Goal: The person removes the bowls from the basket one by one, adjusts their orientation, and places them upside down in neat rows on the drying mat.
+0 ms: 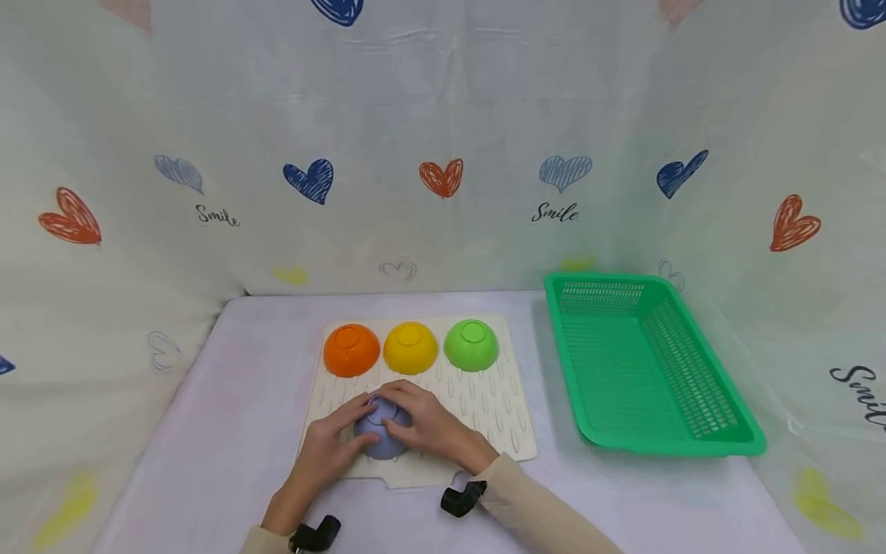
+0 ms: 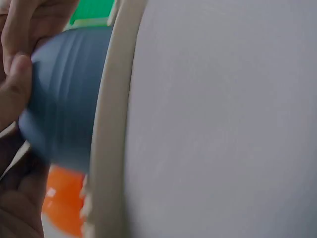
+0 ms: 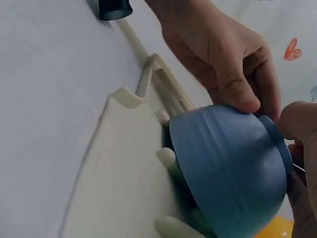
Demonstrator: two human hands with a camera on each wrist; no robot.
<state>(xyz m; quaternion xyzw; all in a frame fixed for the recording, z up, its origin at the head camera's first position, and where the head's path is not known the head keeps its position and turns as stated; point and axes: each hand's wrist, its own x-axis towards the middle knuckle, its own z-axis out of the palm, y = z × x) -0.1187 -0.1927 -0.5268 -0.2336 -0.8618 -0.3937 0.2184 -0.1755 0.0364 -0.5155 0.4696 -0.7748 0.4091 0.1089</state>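
Observation:
A blue-violet bowl (image 1: 383, 440) sits upside down on the front left part of a cream drying mat with raised prongs (image 1: 484, 412). My left hand (image 1: 331, 445) holds its left side, thumb and fingers curled round it. From the right, my right hand (image 1: 431, 422) grips the same bowl near its foot ring. In the right wrist view the bowl (image 3: 230, 163) rests with its rim on the prongs. Behind it, an orange bowl (image 1: 351, 351), a yellow bowl (image 1: 411, 348) and a green bowl (image 1: 471, 345) stand inverted in a row.
A green plastic basket (image 1: 609, 377) with perforated sides stands on the right of the table. White cloth (image 1: 208, 431) covers the table. A curtain printed with hearts (image 1: 443, 92) hangs behind and at both sides.

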